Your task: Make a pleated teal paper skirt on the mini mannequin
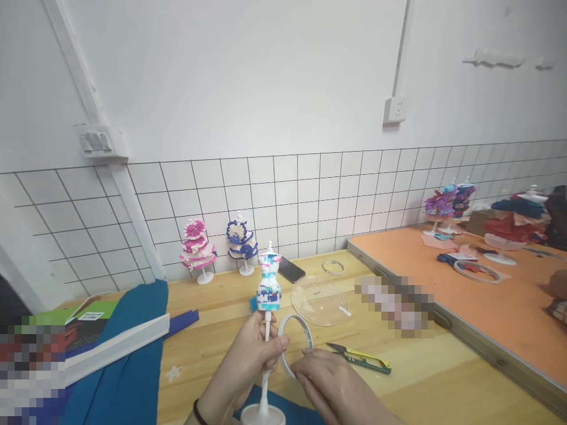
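A small white dress-form mannequin [269, 282], streaked with blue, teal and pink, stands upright on a thin pole with a round base [263, 415]. My left hand [246, 356] is closed around that pole just below the torso, its thumb at the edge of a narrow roll of tape [309, 335]. The roll is a thin white ring, held on edge. My right hand [333, 381] grips the ring's lower right side with bent fingers. Whether a tape end runs between the hands is too small to tell. Yellow-and-green thread snips [364, 358] lie right of my right hand.
Behind stand a pink-dressed mannequin [197, 252] and a blue-dressed one [243, 242]. A phone [292, 270], a clear disc [305, 304] and another ring [333, 267] lie nearby. Teal cloth [133, 354] and white strips cover the left. A metal-edged orange table [500, 313] adjoins right.
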`<state>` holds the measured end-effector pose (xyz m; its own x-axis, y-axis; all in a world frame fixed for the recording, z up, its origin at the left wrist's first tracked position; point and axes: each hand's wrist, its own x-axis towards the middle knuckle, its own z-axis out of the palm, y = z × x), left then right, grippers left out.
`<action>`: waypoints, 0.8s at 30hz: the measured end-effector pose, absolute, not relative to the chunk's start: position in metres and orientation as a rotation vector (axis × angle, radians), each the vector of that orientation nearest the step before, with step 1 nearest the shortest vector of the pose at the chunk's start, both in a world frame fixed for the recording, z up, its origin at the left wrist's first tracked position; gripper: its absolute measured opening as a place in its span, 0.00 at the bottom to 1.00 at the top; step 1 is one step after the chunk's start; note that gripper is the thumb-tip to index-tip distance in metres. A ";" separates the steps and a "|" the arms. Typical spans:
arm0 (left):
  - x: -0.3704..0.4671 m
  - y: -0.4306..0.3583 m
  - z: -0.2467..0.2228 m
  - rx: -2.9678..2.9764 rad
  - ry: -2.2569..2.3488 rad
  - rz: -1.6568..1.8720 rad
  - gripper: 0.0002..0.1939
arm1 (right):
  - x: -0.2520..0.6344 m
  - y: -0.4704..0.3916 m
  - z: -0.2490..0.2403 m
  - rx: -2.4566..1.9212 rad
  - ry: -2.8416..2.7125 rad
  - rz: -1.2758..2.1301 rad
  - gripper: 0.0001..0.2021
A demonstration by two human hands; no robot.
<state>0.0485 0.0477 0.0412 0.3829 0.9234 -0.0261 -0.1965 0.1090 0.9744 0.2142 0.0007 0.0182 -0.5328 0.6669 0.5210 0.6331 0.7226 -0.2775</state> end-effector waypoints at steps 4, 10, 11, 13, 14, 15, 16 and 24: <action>0.045 0.048 0.044 1.186 0.821 0.963 0.15 | 0.219 0.001 0.016 -1.082 -2.105 0.186 0.10; 0.044 0.050 0.040 1.242 0.919 0.928 0.16 | 0.226 0.008 0.017 -1.175 -1.848 0.397 0.17; 0.044 0.051 0.038 1.255 0.927 0.924 0.16 | 0.227 0.011 0.017 -1.186 -1.829 0.372 0.17; 0.044 0.053 0.037 1.278 0.953 0.934 0.15 | 0.230 0.017 0.015 -1.212 -1.786 0.274 0.14; 0.044 0.054 0.036 1.284 0.968 0.941 0.15 | 0.233 0.019 0.013 -1.223 -1.774 0.212 0.11; 0.044 0.055 0.036 1.287 0.979 0.947 0.15 | 0.235 0.022 0.011 -1.236 -1.770 0.151 0.08; 0.044 0.056 0.037 1.290 0.989 0.954 0.15 | 0.237 0.024 0.009 -1.257 -1.772 0.099 0.08; 0.043 0.056 0.037 1.315 1.042 0.966 0.14 | 0.239 0.026 0.001 -1.300 -1.863 -0.021 0.13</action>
